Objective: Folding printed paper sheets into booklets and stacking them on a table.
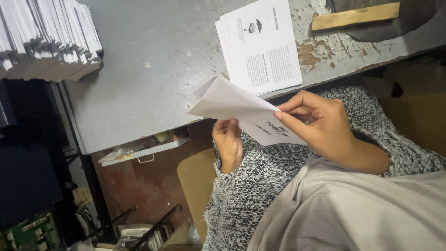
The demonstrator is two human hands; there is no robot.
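Both hands, left [227, 139] and right [320, 125], pinch a folded sheet [241, 109] above the surface [153, 83]; edges should meet squarely before creasing.

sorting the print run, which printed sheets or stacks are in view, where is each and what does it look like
Folded sheet: white, dark print, held over the table edge by left hand and right hand.
Printed stack: white rectangular pages with black text blocks and a small drawing, on the grey table.
Tall stack: white, fanned, table's far-left corner.
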